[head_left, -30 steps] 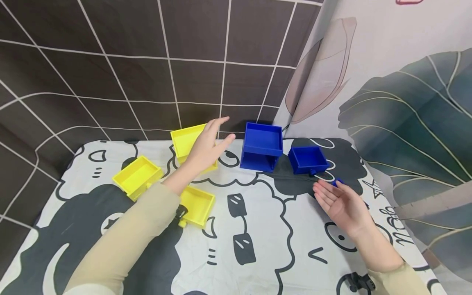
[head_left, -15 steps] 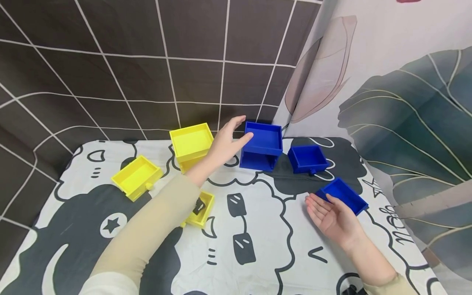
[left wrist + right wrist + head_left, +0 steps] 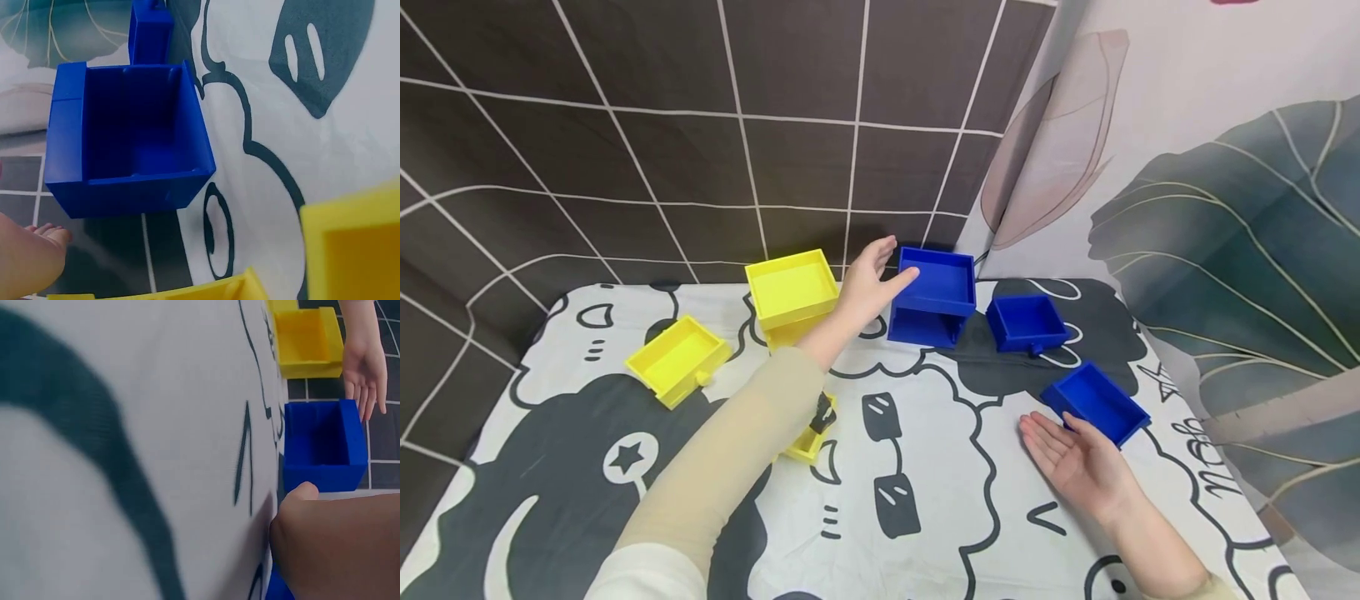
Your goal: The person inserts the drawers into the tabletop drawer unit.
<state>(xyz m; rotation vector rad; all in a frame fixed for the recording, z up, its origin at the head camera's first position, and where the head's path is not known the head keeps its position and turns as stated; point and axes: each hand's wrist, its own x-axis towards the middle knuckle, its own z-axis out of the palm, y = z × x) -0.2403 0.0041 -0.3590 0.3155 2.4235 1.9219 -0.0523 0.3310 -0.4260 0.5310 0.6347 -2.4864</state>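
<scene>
My left hand [image 3: 867, 287] hovers between a yellow cabinet shell [image 3: 792, 293] and a blue cabinet shell [image 3: 934, 287], its fingers extended and nothing in them. In the left wrist view, the blue shell [image 3: 131, 197] shows its hollow front compartment, with the hand [image 3: 31, 262] beside it. My right hand [image 3: 1086, 467] holds nothing; its palm faces up and inward. Just beyond it lies a loose blue drawer [image 3: 1101, 404], seemingly near its fingers. A second blue drawer [image 3: 1028, 323] sits right of the blue shell. In the right wrist view, the right hand [image 3: 337, 544] covers much of the lower right.
One yellow drawer [image 3: 679, 360] lies at the left of the cloth. Another yellow drawer [image 3: 808, 446] is partly hidden beneath my left forearm and a small black wrist device. A dark gridded backdrop [image 3: 662, 150] hangs behind the patterned cloth [image 3: 940, 500].
My left hand has moved right from over the yellow shell toward the blue one. My right hand has drawn slightly left and nearer, uncovering the loose blue drawer.
</scene>
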